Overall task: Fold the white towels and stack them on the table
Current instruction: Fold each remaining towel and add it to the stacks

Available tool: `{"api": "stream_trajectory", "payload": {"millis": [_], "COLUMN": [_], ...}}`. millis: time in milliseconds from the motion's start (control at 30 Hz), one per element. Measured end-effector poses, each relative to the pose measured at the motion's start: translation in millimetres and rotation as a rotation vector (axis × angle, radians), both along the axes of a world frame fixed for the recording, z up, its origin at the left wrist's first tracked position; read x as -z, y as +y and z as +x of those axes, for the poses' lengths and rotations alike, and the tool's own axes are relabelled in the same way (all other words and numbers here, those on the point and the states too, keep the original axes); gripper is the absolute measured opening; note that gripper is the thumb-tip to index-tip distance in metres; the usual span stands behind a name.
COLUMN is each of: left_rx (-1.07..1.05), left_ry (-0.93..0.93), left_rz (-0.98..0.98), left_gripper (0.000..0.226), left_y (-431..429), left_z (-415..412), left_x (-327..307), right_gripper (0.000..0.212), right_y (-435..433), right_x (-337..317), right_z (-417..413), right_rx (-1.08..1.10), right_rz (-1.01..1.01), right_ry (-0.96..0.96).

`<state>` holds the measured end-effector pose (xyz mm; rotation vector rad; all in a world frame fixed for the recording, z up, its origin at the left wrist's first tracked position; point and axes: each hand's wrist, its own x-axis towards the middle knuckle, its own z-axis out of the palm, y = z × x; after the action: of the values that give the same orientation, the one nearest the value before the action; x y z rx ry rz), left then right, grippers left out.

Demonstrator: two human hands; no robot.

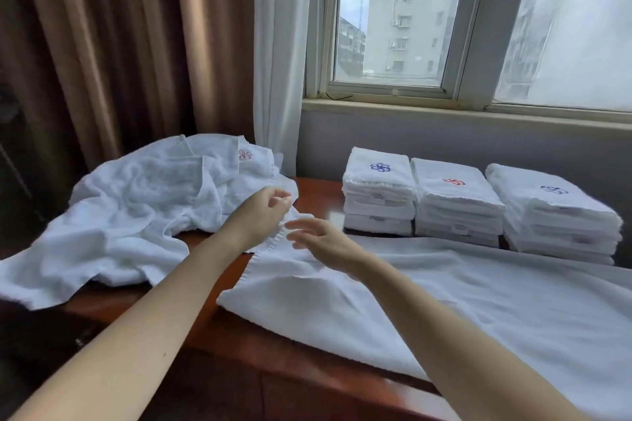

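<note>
Table (246, 342): reddish-brown wood, set under a window (403, 27), with a brown curtain (102, 44) to the left.
Spread towel (478, 301): a white towel lay flat and unfolded across the right part of the table, its far left corner lifted slightly near both hands.
Heap of towels (130, 215): crumpled white towels lay on the table's left end, one showing a red emblem (near the heap's far edge).
Left stack (378, 195): folded towels at the back of the table, with a blue emblem on top.
Middle stack (458, 205): touched the left stack and had a red emblem on top.
Right stack (554, 215): stood just beside the middle stack, with a blue emblem on top.
Left hand (263, 212): was at the raised corner with fingers curled; whether they pinched the cloth cannot be told.
Right hand (325, 239): fingers were spread and relaxed, holding nothing, just over the same corner.
</note>
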<state>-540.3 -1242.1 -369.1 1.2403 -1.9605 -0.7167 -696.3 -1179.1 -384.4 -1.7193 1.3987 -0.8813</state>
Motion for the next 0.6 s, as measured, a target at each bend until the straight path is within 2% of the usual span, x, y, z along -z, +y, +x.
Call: {"api": "stream_trajectory", "payload": {"millis": [133, 233, 300, 467, 600], "left_rx": [0.004, -0.037, -0.053, -0.113, 0.012], "left_ry": [-0.309, -0.566, -0.648, -0.71, -0.588], "left_rz": [0.192, 0.172, 0.141, 0.12, 0.215], "left_gripper": [0.039, 0.038, 0.043, 0.043, 0.028], "left_y": [13.3, 26.4, 35.9, 53.4, 61.0], "left_z": [10.1, 2.7, -3.5, -3.9, 0.1], "left_x": [30.1, 44.3, 52.7, 63.7, 53.4], "right_gripper": [0.033, 0.029, 0.029, 0.033, 0.045], "right_y": [11.4, 24.5, 32.9, 48.7, 55.0], "right_x": [9.7, 26.8, 40.0, 56.9, 52.6], "right_z": [-34.6, -47.3, -46.8, -37.4, -32.9], "right_rx": [0.163, 0.179, 0.171, 0.219, 0.254], "right_rz": [-0.045, -0.03, -0.039, -0.148, -0.179], "right_ry": [0.093, 0.286, 0.427, 0.594, 0.652]}}
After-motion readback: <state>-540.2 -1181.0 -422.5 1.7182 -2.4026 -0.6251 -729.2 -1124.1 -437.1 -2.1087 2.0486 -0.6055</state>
